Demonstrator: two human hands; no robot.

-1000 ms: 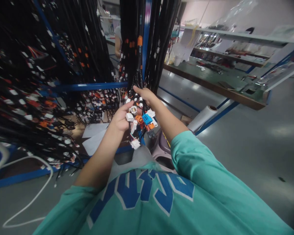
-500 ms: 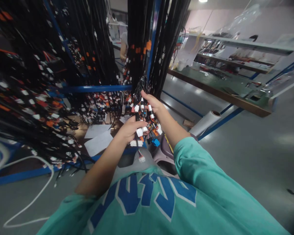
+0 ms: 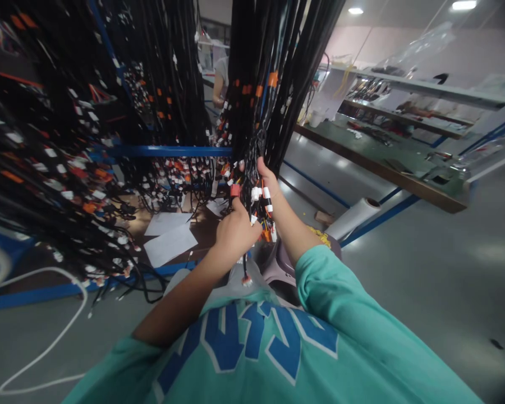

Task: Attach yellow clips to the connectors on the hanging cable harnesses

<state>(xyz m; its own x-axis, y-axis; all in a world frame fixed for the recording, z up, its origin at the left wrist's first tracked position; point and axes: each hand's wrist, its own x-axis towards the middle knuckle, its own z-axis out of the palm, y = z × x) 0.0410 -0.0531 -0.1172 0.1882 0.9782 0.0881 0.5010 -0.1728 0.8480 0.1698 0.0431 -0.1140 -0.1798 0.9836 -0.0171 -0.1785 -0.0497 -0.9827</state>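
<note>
Bundle [image 3: 252, 147]: Though we've got it in hand, we'd call the work part-way only; it hangs just past the R end of the blue bar [image 3: 172, 151], wires drawn close up top, ends spread out below.
White plugs [image 3: 256, 194]: btwn our hands, front of the bundle; no tie round them that we can see.
Low plug [image 3: 247, 280]: dangles free below our L hand [image 3: 238, 227], so prob. some ends are left to handle; total no. can't be told, too many & too small.
Other bundles [image 3: 177, 62]: lots hang L of ours, ends down nr the shelf [image 3: 205, 231]; done or not, we can't tell.
R hand [image 3: 269, 182]: closed round the bundle, thumb up on its R side, a fingertip showing on the L, rest hidden behind.
L hand: lower down, back twd us, fingers bent in at the plugs; palm side hidden, so we can't tell how tight it's closed or on what.
Red plug [image 3: 234, 191]: L side of the bundle, just above our L thumb; touching or not, unclear.
Papers [image 3: 170, 245]: on the shelf, nr its front edge, L of our hands.
Bench [image 3: 374, 164]: off to R, well apart; roll [image 3: 353, 219] sits below its front edge.
</note>
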